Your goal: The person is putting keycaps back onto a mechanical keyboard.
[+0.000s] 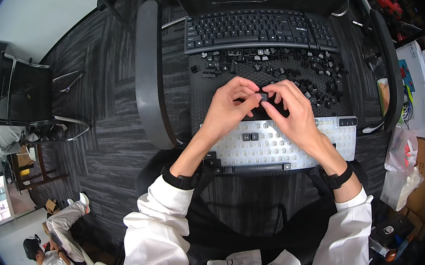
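My left hand (229, 106) and my right hand (294, 112) meet above the far edge of a keyboard base (297, 147). Between their fingertips is a small dark keycap (264, 97), which both hands pinch. The base has a silvery plate with rows of pale switches. A few black keycaps (250, 137) sit on it, with more at its left end, along its near edge and at its upper right corner. Part of the plate is hidden by my right hand and wrist. Just beyond my hands, many loose black keycaps (314, 65) lie scattered on a dark textured surface.
A whole black keyboard (248, 28) lies behind the loose keycaps. Chair armrests rise at left (148, 77) and right (389, 67). Plastic bags (401, 164) and boxes stand at the right. Two other people sit at far left, one near an office chair (24, 90).
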Tool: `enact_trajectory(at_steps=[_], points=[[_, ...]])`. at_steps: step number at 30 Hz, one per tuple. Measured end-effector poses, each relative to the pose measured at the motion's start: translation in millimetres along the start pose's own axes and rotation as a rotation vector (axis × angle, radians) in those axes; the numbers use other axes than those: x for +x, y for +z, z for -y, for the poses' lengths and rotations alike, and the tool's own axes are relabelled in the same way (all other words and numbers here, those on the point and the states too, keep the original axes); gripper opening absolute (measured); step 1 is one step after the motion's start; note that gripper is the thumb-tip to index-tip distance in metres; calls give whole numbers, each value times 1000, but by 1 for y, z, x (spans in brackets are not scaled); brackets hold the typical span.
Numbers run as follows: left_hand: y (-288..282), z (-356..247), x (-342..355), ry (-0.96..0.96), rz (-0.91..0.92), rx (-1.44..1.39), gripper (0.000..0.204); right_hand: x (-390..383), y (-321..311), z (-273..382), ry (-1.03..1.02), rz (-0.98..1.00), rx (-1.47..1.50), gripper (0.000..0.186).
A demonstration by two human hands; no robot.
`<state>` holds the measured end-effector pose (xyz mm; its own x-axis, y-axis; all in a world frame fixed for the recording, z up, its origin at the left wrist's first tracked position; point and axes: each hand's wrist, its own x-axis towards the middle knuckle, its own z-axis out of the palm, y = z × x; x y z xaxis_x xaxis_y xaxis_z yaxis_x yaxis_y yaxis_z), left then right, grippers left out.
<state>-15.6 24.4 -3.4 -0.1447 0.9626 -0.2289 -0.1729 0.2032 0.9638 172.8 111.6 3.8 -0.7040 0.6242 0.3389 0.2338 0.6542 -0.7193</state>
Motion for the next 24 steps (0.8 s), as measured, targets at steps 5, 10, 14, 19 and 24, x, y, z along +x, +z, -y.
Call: enact_trajectory(at_steps=[5,10,14,19,24], points=[[-7,1,-7,1,-4,-43,18,-1,2,0,-59,-15,2,29],[-18,4,-17,7,-9,-31,19,-3,8,2,-83,14,5,27],[-25,5,-33,26,-45,2,19,-4,17,9,-100,30,29,27],[-35,5,-54,-34,-107,35,19,-9,29,19,-136,74,65,28],[-31,13,-76,-4,-69,98,22,-20,36,29,-127,131,96,29]])
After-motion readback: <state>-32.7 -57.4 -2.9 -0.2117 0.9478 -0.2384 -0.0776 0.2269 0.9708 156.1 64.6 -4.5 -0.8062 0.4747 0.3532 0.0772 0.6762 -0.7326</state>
